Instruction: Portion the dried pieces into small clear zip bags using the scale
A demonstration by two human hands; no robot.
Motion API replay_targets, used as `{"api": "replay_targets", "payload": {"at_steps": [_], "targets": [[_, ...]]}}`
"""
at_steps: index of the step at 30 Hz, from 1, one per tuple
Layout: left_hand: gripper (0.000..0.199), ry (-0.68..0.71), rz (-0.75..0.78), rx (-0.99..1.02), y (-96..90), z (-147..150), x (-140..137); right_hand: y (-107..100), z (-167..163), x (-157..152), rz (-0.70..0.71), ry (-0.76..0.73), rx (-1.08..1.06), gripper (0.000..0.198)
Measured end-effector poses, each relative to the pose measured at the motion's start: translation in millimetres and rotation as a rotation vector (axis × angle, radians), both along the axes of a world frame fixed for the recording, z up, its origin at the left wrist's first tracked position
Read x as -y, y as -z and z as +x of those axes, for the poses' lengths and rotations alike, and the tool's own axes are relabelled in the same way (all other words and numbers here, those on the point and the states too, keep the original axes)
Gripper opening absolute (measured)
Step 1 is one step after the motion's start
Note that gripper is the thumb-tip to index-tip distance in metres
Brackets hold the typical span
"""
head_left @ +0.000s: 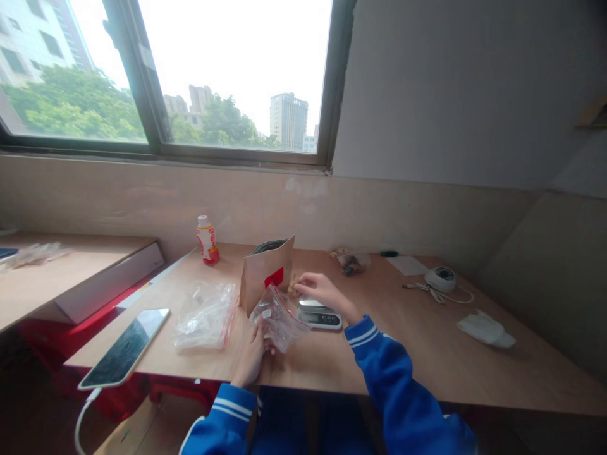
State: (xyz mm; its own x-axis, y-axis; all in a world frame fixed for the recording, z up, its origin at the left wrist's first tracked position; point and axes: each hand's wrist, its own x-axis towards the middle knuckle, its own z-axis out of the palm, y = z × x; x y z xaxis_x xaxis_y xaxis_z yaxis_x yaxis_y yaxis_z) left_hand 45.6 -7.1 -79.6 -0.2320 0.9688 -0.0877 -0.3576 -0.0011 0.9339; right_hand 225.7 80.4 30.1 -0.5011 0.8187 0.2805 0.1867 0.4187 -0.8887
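Observation:
My left hand (253, 347) is closed on a clear zip-lock bag (283, 325) with a red seal line, held low over the table's front. Pinched in the fingers of my right hand (320, 289) is a small tan piece (293, 284), too small to name. That hand hovers over a small digital scale (321, 317) with a silver plate and dark buttons. Just behind the bag stands a brown paper pouch (258, 277) with a red label, its top open. What lies inside the pouch is hidden.
On the left are a stack of clear plastic bags (203, 316), a phone (126, 347) on a cable and a red-and-white bottle (207, 240). To the right are a dome camera (440, 279) with cables and a white plastic wrapper (486, 330). A bag of dark pieces (351, 262) lies behind.

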Motion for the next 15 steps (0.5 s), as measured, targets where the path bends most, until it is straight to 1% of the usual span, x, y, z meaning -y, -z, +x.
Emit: {"api": "replay_targets", "payload": {"at_steps": [3, 4, 6, 8, 10, 12, 14, 15], "targets": [[0.058, 0.063, -0.023, 0.008, -4.1, 0, 2, -31, -11, -17, 0.134, 0.186, -0.198, 0.029], [0.058, 0.061, -0.025, 0.005, -5.9, 0, 3, -42, -18, -23, 0.184, 0.231, -0.246, 0.027], [0.058, 0.058, -0.03, 0.0, -8.9, 0, 4, -61, -35, -34, 0.293, 0.26, -0.287, 0.022], [0.059, 0.055, -0.036, 0.001, -10.1, 0, 5, -72, -51, -41, 0.418, 0.232, -0.239, 0.016], [0.062, 0.037, -0.05, 0.009, -9.2, 0, 4, -76, -61, -43, 0.531, 0.195, -0.139, 0.012], [0.065, 0.019, -0.069, 0.018, -7.0, 0, 3, -71, -62, -39, 0.598, 0.189, -0.073, 0.015], [0.065, 0.025, -0.075, 0.016, -5.3, 1, 3, -61, -55, -29, 0.596, 0.231, -0.085, 0.02], [0.064, 0.034, -0.07, 0.009, -5.2, 1, 3, -54, -50, -22, 0.564, 0.265, -0.103, 0.022]]}}
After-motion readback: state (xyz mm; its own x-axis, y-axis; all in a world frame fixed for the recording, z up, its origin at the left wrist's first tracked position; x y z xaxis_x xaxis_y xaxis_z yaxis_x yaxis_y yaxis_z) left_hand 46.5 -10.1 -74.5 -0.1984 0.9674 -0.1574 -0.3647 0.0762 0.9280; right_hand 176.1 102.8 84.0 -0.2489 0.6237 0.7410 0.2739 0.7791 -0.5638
